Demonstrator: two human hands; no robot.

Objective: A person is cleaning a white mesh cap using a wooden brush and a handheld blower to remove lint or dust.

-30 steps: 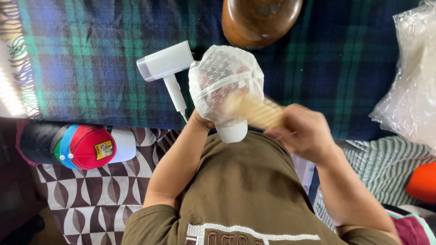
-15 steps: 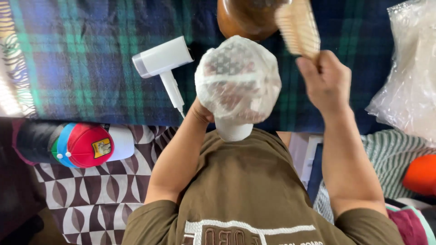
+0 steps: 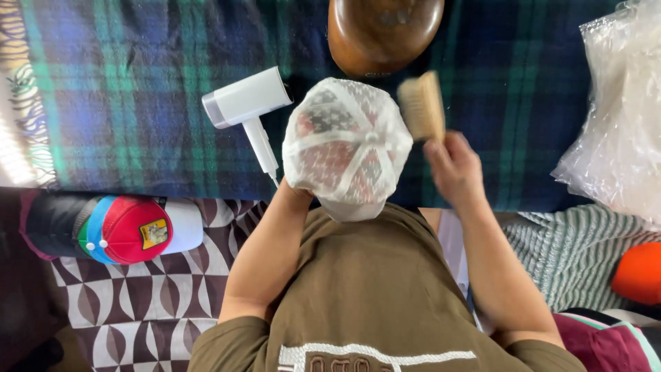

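From the head view, the left hand [image 3: 292, 189] is pushed up inside a white mesh cap [image 3: 346, 148], so the hand is almost wholly hidden and whether its fingers are clenched or loose cannot be told; the cap sits over it, crown toward the camera, above the edge of a plaid blanket [image 3: 124, 103]. The right hand [image 3: 453, 165] has its fingers wrapped around the handle of a wooden brush [image 3: 421, 105], which stands just beside the cap's right side, bristles turned toward the cap; whether they touch is unclear because the brush is slightly blurred. A white steamer [image 3: 248, 110] lies on the blanket just left of the cap, its handle pointing down toward the left wrist. A round brown wooden form [image 3: 382, 27] rests at the top, just above the cap and brush. A clear plastic bag [image 3: 620, 124] lies at the right edge. At lower left, a stack of caps [image 3: 113, 227], the front one red, lies on a patterned brown and white cloth [image 3: 138, 303].
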